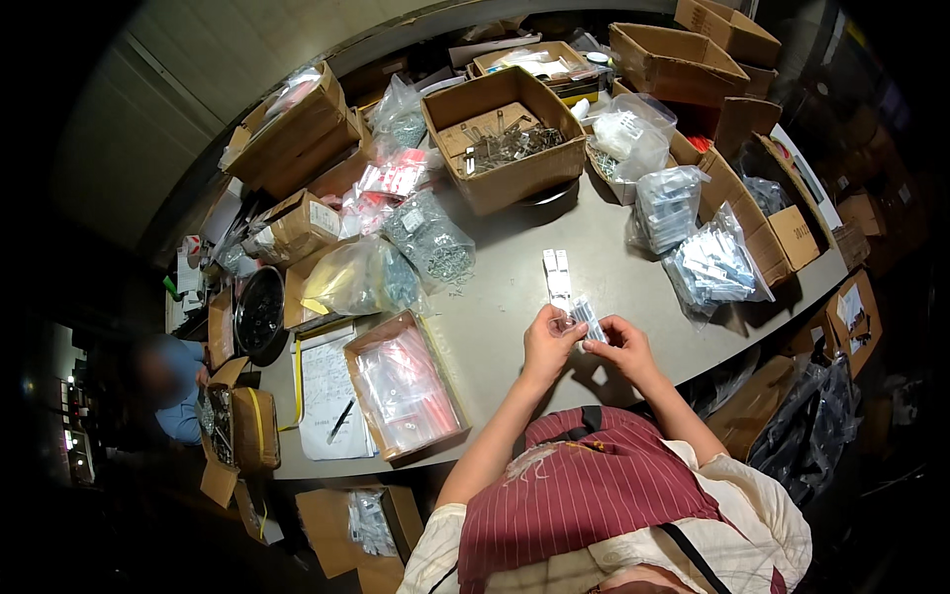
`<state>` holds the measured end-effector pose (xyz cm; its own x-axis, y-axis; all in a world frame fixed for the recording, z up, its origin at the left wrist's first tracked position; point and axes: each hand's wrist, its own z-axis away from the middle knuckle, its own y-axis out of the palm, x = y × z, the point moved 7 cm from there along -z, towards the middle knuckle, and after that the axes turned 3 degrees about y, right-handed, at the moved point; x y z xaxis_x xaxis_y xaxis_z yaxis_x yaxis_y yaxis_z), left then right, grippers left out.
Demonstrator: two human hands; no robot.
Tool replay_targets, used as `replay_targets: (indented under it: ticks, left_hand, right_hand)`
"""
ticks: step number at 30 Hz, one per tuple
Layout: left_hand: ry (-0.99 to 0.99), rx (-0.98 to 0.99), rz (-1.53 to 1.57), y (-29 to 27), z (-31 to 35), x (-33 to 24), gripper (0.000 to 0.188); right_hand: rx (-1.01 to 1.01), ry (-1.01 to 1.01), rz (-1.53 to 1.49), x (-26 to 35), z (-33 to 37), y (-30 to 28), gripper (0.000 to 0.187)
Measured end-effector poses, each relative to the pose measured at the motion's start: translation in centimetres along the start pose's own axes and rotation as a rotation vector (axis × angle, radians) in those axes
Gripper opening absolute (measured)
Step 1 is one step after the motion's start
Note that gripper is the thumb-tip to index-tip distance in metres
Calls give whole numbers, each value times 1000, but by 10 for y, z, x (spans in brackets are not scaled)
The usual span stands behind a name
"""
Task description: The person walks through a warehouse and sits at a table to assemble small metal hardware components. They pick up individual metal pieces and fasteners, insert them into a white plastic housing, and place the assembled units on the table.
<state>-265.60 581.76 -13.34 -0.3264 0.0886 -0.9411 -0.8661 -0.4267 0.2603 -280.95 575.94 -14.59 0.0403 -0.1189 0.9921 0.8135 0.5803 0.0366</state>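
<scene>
Close in front of me, over the table, a small clear packet of slim grey-silver pieces (587, 320) is between my two hands. My left hand (549, 345) has thumb and fingers closed on the packet's left side. With bent fingers, my right hand (627, 351) pinches its lower right edge. Just beyond my left fingers is a pair of white strips (556, 275) side by side; whether they touch that hand I cannot tell. The fingertips partly cover the packet.
An open carton of metal parts (450, 139) stands at the back. On the right lie bags of silver pieces (714, 265). To my left are a box of clear packets (450, 421), a written sheet (327, 386) and a pen (341, 421). Another person (178, 411) is far left.
</scene>
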Motion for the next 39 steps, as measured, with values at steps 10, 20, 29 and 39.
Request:
replay_targets:
  ticks: [10, 20, 29, 39]
  left_hand:
    - [-8, 81, 281, 3, 21, -22, 16]
    - [85, -108, 51, -9, 23, -29, 19]
    - [-83, 29, 121, -23, 22, -21, 28]
    - [-309, 653, -281, -19, 25, -28, 35]
  right_hand:
    - [21, 306, -395, 17, 3, 18, 20]
    - [15, 157, -109, 19, 5, 18, 25]
    - [97, 42, 38, 41, -4, 11, 21]
    - [967, -255, 1162, 134, -38, 60, 23]
